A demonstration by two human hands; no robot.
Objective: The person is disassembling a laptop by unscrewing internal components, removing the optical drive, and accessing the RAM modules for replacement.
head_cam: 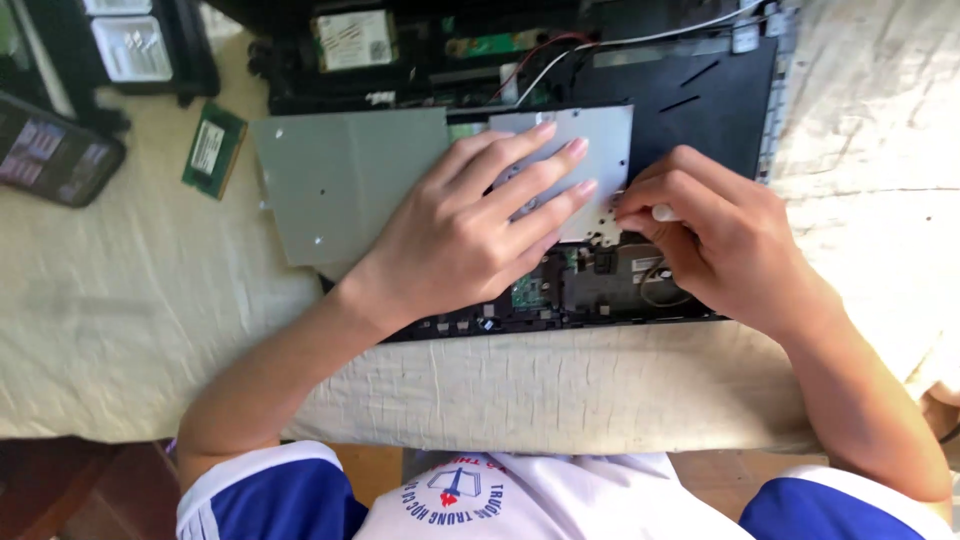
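Observation:
An opened black laptop base (715, 105) lies on a cream cloth. A flat grey metal plate (345, 185) rests across it. My left hand (480, 225) lies palm down on the plate's right part, fingers spread and pointing up-right. My right hand (715, 230) is curled at the plate's right edge, fingertips pinched on a small white-tipped object (664, 213) that is mostly hidden. Below the hands, exposed circuit board and black parts (590, 280) show inside the base.
A green memory module (213, 148) lies on the cloth at upper left. A dark phone (52, 152) sits at the far left edge, black containers (130, 45) behind it. More boards and red, white wires (540, 55) lie at the top. The table's front edge runs below.

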